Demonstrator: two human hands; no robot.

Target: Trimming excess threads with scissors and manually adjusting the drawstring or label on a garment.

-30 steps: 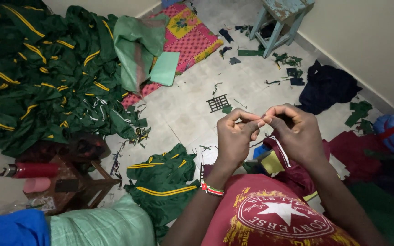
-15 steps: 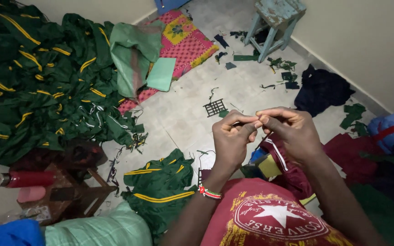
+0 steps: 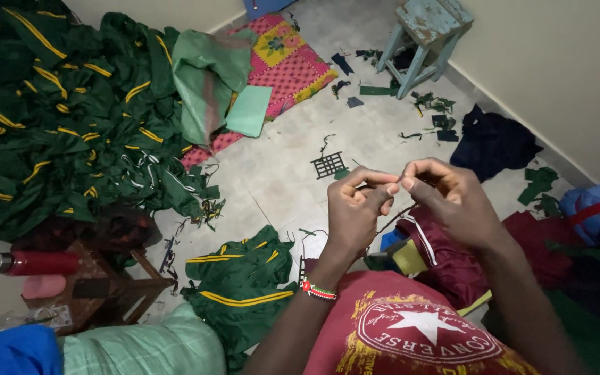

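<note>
Hands barely shift since earlier; left hand (image 3: 355, 208) and right hand (image 3: 446, 198) stay pinched fingertip to fingertip on something too thin to identify. Maroon garment (image 3: 446, 260) on lap; tiled floor (image 3: 279, 173) littered with green garments (image 3: 71, 118).

Home tailoring room: heaped green garments (image 3: 57, 125), fabric scraps (image 3: 432, 104) across tiled floor (image 3: 279, 173).
</note>
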